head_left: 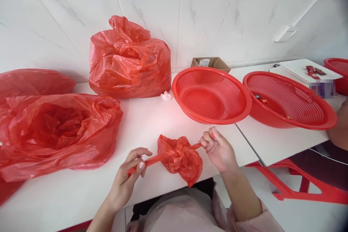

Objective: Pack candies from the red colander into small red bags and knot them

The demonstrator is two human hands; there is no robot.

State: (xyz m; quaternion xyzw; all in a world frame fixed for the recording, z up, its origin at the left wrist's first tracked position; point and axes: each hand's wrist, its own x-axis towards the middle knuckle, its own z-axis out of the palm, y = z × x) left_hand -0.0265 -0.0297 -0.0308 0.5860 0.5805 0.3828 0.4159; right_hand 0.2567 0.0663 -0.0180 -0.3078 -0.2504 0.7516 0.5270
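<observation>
A small red plastic bag (181, 157) hangs between my two hands at the white table's front edge, its two handles pulled out tight to either side. My left hand (129, 177) pinches the left handle between thumb and fingers. My right hand (217, 148) is closed round the right handle. Behind my hands stands an empty red mesh basket (211, 95).
Large stuffed red plastic bags lie at the left (54, 134) and against the tiled wall (129, 59). A second red basket (289, 99) sits to the right, with a cardboard box (210, 63) and a white board (307, 69) behind. A small white scrap (165, 96) lies on the table (141, 119).
</observation>
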